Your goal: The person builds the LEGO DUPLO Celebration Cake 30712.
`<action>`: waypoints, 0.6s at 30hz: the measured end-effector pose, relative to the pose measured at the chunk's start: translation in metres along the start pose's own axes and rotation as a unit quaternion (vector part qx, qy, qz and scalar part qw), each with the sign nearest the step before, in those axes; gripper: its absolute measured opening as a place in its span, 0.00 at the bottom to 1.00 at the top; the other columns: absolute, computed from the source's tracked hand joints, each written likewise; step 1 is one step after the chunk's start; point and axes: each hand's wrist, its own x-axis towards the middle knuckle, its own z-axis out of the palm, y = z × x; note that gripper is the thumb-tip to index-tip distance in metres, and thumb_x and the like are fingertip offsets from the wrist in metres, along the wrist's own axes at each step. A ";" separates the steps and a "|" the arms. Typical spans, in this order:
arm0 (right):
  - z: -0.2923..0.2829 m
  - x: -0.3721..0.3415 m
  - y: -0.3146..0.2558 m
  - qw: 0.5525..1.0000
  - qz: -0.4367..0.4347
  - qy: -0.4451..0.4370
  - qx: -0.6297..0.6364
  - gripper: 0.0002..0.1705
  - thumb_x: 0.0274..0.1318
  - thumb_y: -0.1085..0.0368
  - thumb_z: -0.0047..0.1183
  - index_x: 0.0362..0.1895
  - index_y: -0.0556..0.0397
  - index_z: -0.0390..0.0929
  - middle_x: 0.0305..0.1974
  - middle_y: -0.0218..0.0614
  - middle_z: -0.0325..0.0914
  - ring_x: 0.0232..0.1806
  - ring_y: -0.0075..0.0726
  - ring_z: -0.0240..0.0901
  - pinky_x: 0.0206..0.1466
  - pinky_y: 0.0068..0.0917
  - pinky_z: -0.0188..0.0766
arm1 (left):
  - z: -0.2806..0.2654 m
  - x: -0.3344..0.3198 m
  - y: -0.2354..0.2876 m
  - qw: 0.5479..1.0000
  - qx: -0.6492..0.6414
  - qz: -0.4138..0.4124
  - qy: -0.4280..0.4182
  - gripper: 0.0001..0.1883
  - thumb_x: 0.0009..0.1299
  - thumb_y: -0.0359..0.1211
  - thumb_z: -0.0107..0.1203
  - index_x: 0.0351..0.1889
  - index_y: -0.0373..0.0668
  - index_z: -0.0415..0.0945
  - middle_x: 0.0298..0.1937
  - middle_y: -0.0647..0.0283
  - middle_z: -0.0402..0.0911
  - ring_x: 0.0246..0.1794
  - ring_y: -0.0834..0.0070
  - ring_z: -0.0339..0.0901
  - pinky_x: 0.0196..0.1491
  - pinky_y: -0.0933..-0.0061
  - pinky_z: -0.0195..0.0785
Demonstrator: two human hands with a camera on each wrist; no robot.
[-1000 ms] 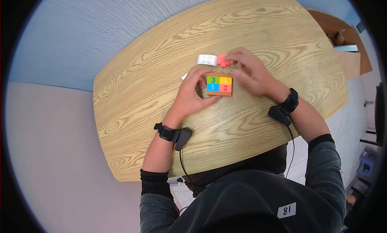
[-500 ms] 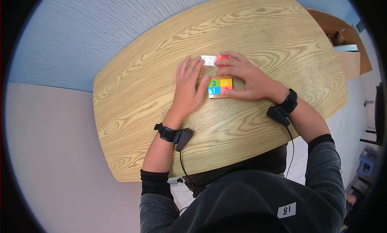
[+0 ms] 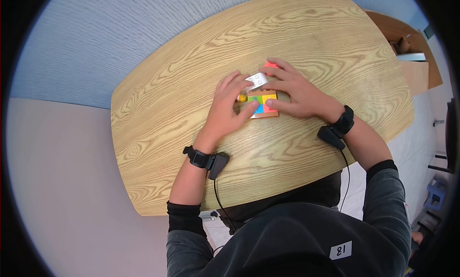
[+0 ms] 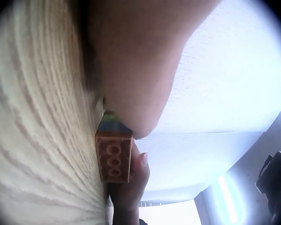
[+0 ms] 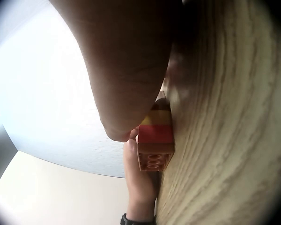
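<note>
A numbered block (image 3: 259, 110), with green, yellow, blue and red squares between orange-brown layers, lies on the table. The left hand (image 3: 227, 107) has its thumb over the block's left part and its fingertips at a white studded piece (image 3: 259, 80). A small yellow thing (image 3: 243, 98) shows beneath that hand. The right hand (image 3: 302, 94) rests its thumb on the block's right part, fingers bent loosely past the far edge. Its farther fingers are by a coral-red piece (image 3: 271, 66). In both wrist views the block's (image 4: 113, 159) (image 5: 155, 133) hollow underside faces the camera.
The wooden table (image 3: 182, 80) meets a pale blue textured wall (image 3: 115, 42) on its far left side. An open cardboard box (image 3: 419, 68) stands beyond the right edge. Cables hang from both wrist cameras.
The white piece has turned and moved right, nearer the block; the coral-red piece has shifted slightly right. The left hand has moved from the block's side over it, and the yellow thing now shows.
</note>
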 end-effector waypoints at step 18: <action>-0.001 0.004 -0.002 0.997 -0.006 0.066 0.047 0.29 0.53 0.47 0.68 0.55 0.48 0.80 0.51 0.43 0.74 0.62 0.54 0.64 0.66 0.45 0.65 | -0.003 0.002 0.013 1.000 -0.011 -0.018 0.000 0.48 0.52 0.39 0.78 0.72 0.47 0.65 0.71 0.52 0.67 0.72 0.53 0.64 0.72 0.52 0.59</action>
